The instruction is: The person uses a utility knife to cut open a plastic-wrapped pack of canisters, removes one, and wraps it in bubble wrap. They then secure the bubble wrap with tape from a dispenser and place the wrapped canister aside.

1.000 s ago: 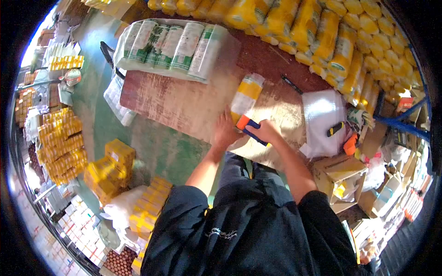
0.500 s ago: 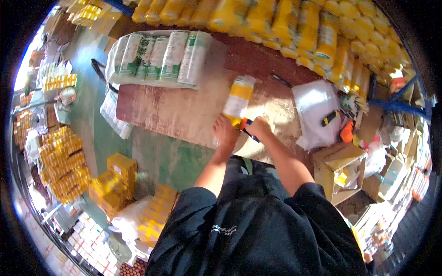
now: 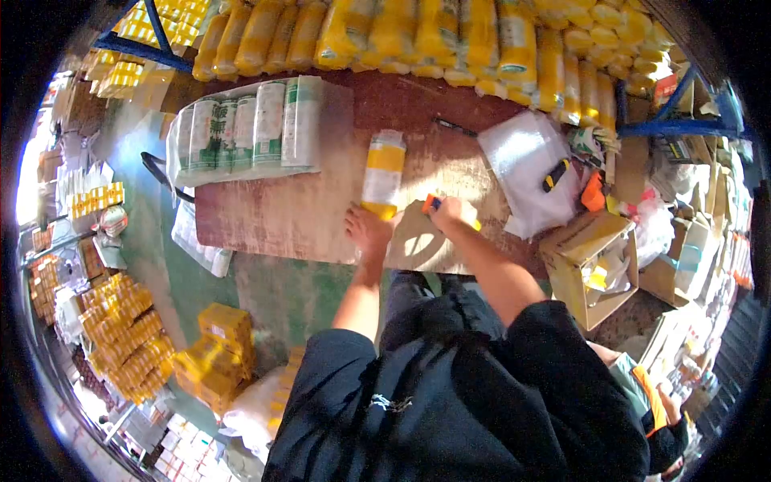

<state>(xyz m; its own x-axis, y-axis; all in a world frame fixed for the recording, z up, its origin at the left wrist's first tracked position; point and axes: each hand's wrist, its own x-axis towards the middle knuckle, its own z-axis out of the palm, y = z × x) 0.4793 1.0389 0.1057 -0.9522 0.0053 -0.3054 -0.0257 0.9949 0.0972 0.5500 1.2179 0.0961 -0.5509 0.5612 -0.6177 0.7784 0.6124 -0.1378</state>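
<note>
A yellow-and-white cylindrical canister (image 3: 383, 173) lies on the worn wooden table (image 3: 277, 213), with clear plastic at its far end. My left hand (image 3: 369, 231) is closed around its near end. To the right, apart from the canister, my right hand (image 3: 455, 214) is closed on a small orange-and-blue tool (image 3: 432, 204); the palm hides most of it, so I cannot tell its exact kind. A plastic-wrapped pack of green-and-white canisters (image 3: 249, 128) stands to the left on the table.
Yellow wrapped canisters (image 3: 438, 36) are stacked along the far side. At right lie a black marker (image 3: 454, 126), plastic sheets (image 3: 526, 173) and a yellow-and-black cutter (image 3: 555, 175). An open carton (image 3: 590, 265) stands by the table's right edge. Another person (image 3: 654, 402) is at lower right.
My right hand with the tool has drawn away from the canister's near end to the right. The view has shifted, and the canister appears further left and straighter.
</note>
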